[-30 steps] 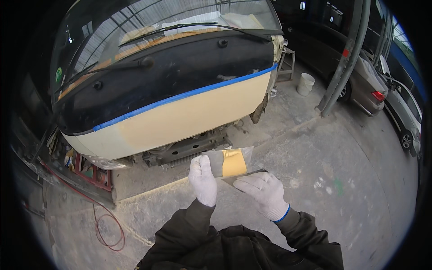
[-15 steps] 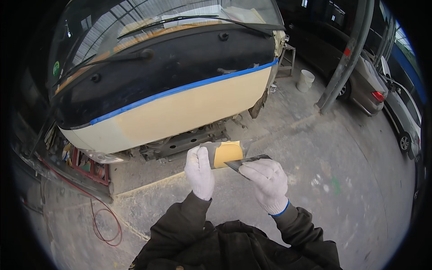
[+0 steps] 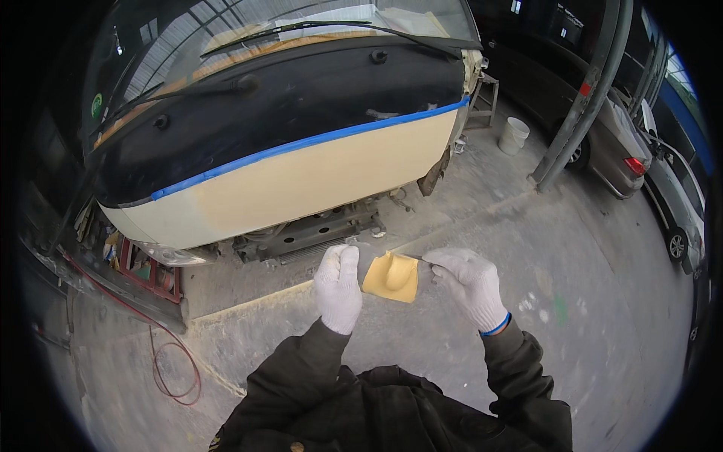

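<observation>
Yellow paste (image 3: 382, 285) lies on a grey plate (image 3: 367, 256), between the two hands and above the concrete floor (image 3: 602, 324). The left hand (image 3: 337, 292) is clamped on the plate's left end, thumb uppermost; an end grip of this kind probably leaves the face free for the paste and the support steady. The right hand (image 3: 471, 282) pinches a thin, dark blade (image 3: 413, 256) between thumb and fingers by its right end, so that the other end points toward the paste. Since the blade is seen nearly edge-on, its width, and whether it touches the paste, cannot be told. Both hands stand before the body at about the same level, an arrangement that likely suits working one piece against the other. The paste is matt and smooth, with a rounded form near its middle and a broad, flat lower corner; it spreads over most of the visible plate. Beyond, the vehicle's cream panel (image 3: 324, 179) is bordered above by blue tape (image 3: 301, 153), placed, it would seem, to divide it from the black section (image 3: 294, 102).
</observation>
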Demonstrator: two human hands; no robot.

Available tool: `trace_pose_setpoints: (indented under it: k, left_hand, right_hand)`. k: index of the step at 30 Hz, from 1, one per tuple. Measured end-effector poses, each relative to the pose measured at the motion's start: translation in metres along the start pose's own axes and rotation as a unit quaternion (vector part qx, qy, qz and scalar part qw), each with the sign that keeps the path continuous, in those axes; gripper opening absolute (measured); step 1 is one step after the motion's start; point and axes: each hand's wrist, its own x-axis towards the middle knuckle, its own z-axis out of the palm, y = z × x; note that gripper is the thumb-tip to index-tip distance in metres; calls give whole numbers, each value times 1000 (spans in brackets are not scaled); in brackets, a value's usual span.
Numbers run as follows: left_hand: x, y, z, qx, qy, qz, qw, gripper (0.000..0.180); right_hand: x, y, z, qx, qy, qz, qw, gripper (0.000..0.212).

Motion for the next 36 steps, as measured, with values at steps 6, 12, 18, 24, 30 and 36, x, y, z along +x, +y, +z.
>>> trace_pose_setpoints:
  k: [6,12,18,24,30,36]
  left_hand:
    - [-4,6,19,-38,38,5,999,21]
    - [-7,0,15,28,53,29,998,21]
    - [-11,8,21,11,38,53,998,21]
    - [-4,-1,15,25,51,52,997,21]
    - [-13,-1,10,15,-76,13,997,19]
    - [-6,0,6,-9,-19,17,1000,19]
  right_hand:
    - [-18,-30,42,-93,45,-110,989,40]
    - [-12,-35,29,-102,89,-166,977,45]
    - [-19,-31,43,-145,64,-161,974,46]
    - [-18,-30,27,-142,78,-145,976,44]
    - [8,-22,-19,269,2,66,961,23]
    - [-10,9,-7,156,-100,87,979,27]
